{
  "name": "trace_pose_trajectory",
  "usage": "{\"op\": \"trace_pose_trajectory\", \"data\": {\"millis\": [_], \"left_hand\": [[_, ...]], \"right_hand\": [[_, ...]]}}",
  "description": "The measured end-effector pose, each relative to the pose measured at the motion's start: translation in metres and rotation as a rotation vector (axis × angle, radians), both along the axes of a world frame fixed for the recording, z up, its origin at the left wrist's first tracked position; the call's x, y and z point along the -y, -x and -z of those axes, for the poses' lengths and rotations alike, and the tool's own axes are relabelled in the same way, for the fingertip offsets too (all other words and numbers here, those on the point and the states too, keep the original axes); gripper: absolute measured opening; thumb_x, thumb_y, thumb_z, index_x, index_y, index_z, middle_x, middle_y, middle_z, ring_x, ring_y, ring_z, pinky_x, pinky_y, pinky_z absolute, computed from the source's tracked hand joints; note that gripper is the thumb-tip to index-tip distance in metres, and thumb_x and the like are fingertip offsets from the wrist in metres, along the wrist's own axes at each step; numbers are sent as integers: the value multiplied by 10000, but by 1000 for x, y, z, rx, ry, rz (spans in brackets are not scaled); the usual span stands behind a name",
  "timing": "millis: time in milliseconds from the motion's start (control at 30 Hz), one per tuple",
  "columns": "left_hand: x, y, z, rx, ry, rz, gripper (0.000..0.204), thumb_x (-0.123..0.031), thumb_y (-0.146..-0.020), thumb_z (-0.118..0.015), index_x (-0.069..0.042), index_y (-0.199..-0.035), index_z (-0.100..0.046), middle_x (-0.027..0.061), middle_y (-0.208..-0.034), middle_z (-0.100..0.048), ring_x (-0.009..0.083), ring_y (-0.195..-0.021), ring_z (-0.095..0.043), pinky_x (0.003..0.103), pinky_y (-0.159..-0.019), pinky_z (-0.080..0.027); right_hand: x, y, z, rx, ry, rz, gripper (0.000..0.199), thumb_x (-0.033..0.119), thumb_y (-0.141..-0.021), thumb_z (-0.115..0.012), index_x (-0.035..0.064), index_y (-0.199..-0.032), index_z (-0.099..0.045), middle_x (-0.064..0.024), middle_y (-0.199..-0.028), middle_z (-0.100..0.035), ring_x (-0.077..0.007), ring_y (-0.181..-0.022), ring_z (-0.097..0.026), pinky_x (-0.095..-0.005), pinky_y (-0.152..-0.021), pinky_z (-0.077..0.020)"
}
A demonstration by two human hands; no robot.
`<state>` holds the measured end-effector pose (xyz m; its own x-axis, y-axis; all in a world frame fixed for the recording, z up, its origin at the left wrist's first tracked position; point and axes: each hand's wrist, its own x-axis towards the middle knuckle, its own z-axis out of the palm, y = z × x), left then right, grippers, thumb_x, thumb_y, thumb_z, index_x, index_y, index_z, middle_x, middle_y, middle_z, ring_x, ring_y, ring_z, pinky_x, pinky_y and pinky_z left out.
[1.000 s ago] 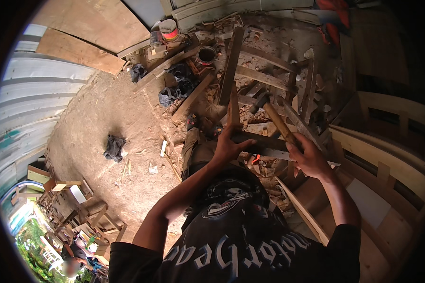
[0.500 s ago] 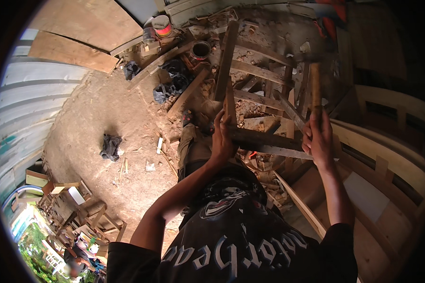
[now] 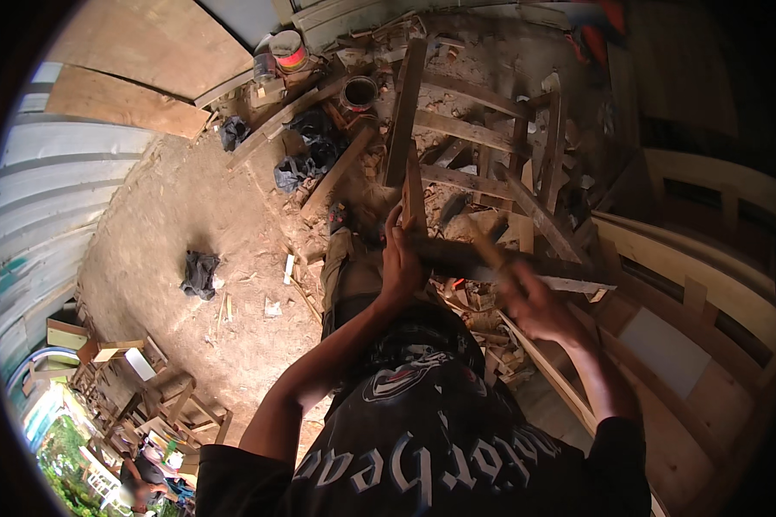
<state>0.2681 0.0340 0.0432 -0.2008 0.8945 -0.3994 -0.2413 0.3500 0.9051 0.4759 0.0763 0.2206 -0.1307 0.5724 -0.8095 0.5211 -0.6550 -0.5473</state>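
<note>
My left hand [image 3: 400,265] grips a short wooden piece [image 3: 415,194] at the corner of a rough timber frame [image 3: 467,129]. In my right hand [image 3: 533,303] is a hammer [image 3: 488,245], held by its pale wooden handle and blurred by motion. Its dark head is just right of the short piece; I cannot tell whether it touches anything. A dark beam [image 3: 535,265] of the frame runs rightward from my left hand, under the hammer. Another long plank [image 3: 407,108] rises beyond the short piece, and several crosspieces lie at the far right.
Wood scraps and dirt litter the ground. Paint cans [image 3: 288,52], a dark bucket [image 3: 359,92] and black plastic bags [image 3: 312,146] are at the far left. Slatted wooden panels [image 3: 664,258] stand on the right. A person [image 3: 140,478] is at the lower left, near stacked wooden furniture [image 3: 185,405].
My right hand has swung the hammer down and left, from upright at the right to beside the short wooden piece. My left hand keeps its hold.
</note>
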Motion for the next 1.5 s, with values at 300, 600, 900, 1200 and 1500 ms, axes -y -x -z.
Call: {"op": "trace_pose_trajectory", "data": {"millis": [300,600,900,1200,1500], "left_hand": [[4,-4,3,-32,-6,-15,580,-456,-1041,-161,-102,-1495,-231,297,-1308,-531,357,-1152,-562,401,-963,-420],[5,-2,-9,-67,32,-43,591,-439,-1046,-192,-57,-1497,-206,306,-1338,-496,395,-1196,-536,404,-982,-415],[11,-8,-2,-45,69,-101,621,-469,-1041,-200,-37,-1487,-208,320,-1376,-447,409,-1292,-466,404,-984,-417],[6,-13,0,-113,35,-137,654,-510,-1031,-189,-40,-1485,-220,319,-1296,-515,363,-1295,-479,370,-897,-450],[10,-10,-1,-123,52,-101,645,-502,-1033,-191,-33,-1475,-218,334,-1302,-509,301,-1035,-616,347,-808,-476]], "right_hand": [[20,-37,52,136,-538,-23,352,314,-1012,-483,88,-1279,-443,-119,-853,-583,-186,-688,-582,-336,-568,-497],[-20,-5,-5,-129,-362,439,243,370,-1018,-479,131,-1029,-435,57,-587,-396,-30,-395,-354,-216,-324,-311],[-15,-15,-18,47,-55,189,322,425,-990,-512,106,-1021,-499,51,-616,-447,-45,-411,-391,-241,-338,-322],[17,-21,23,144,-407,-396,378,408,-999,-490,51,-1123,-504,15,-619,-482,-81,-540,-508,-280,-510,-443],[8,-5,-14,62,54,-208,305,312,-1013,-483,27,-1122,-493,-61,-680,-550,-165,-595,-567,-323,-549,-446]]}}
